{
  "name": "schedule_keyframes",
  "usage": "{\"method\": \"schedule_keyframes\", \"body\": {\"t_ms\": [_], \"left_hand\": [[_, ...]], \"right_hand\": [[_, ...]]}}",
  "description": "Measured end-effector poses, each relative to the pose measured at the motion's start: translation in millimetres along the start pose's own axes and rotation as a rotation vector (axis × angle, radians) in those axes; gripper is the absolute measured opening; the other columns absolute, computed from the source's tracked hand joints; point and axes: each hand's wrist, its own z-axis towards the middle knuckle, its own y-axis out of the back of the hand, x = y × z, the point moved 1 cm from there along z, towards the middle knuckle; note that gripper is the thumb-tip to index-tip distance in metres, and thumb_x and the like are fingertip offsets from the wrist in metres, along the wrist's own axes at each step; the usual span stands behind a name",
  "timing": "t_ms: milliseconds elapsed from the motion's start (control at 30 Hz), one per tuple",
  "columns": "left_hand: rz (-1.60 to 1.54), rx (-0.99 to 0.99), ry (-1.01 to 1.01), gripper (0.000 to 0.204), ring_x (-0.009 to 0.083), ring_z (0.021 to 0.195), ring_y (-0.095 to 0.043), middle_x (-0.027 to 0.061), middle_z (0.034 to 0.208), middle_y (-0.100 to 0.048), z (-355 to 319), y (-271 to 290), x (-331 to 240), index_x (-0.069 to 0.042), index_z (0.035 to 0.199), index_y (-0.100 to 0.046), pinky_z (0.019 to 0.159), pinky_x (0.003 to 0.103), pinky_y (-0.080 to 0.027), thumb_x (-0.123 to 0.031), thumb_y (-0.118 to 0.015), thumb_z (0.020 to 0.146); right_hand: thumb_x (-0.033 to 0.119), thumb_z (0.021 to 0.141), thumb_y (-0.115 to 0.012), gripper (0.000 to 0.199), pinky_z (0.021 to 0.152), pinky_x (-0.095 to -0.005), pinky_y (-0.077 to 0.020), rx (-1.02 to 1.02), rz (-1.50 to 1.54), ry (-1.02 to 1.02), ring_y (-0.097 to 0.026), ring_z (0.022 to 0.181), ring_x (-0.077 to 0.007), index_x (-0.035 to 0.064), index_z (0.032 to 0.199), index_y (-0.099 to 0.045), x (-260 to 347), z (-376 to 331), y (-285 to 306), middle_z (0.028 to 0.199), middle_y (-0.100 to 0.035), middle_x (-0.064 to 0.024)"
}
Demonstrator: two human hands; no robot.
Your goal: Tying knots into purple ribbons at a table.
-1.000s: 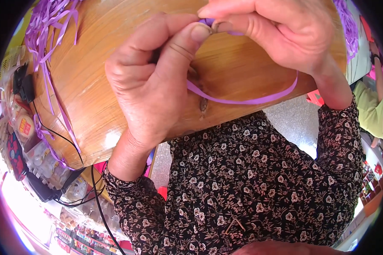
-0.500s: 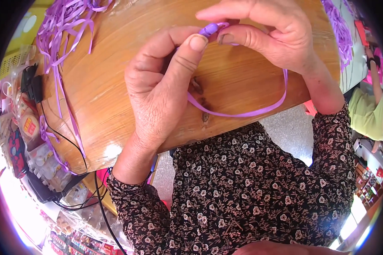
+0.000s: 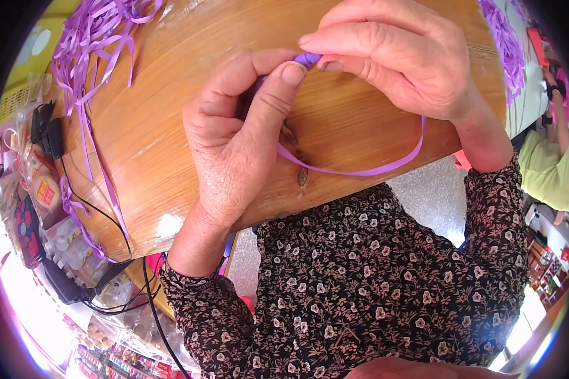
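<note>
A small purple plastic clasp (image 3: 307, 59) is pinched between the thumb and forefinger of my left hand (image 3: 234, 132). Thumb and forefinger of my right hand (image 3: 404, 60) close on the clasp's right end, hiding that end. From the hands a thin purple ribbon (image 3: 367, 171) hangs in a wide loop, curving from under my left hand up to my right wrist. Both hands are raised above the wooden table (image 3: 164, 126).
A heap of purple ribbons (image 3: 101, 44) lies at the table's far left, with strands trailing toward the near edge. Another purple bundle (image 3: 504, 50) is at the right. Black cables (image 3: 95, 205) and bagged goods (image 3: 69, 243) line the left. Another person's sleeve (image 3: 547, 170) shows at right.
My right fingers have closed over the clasp's right end, covering the small loop that showed there. The clasp and my left fingertips have shifted slightly down.
</note>
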Motion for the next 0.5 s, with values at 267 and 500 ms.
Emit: {"method": "schedule_keyframes", "body": {"t_ms": [267, 500], "left_hand": [[0.248, 0.02, -0.156, 0.008, 0.0048, 0.063, -0.044, -0.0016, 0.07, -0.05, -1, 4, -5, 0.001, 0.091, -0.066, 0.055, 0.019, -0.034, 0.0, -0.066, 0.083], [0.208, 0.065, -0.089, 0.01, 0.0033, 0.074, -0.043, -0.004, 0.078, -0.052, 0, -3, -7, 0.001, 0.096, -0.066, 0.068, 0.015, -0.033, 0.0, -0.06, 0.088]], "right_hand": [[0.003, 0.071, -0.072, 0.022, 0.053, -0.029, -0.0472, -0.276, -0.022, 0.366, -0.059, 0.064, -0.0224, -0.0023, 0.091, -0.066, -7, 4, -13, 0.081, -0.061, -0.0116], [0.003, 0.073, -0.071, 0.018, 0.053, -0.03, -0.0464, -0.517, -0.012, 0.762, -0.058, 0.063, -0.0234, -0.0025, 0.089, -0.064, -51, 1, -39, 0.079, -0.059, -0.0121]]}}
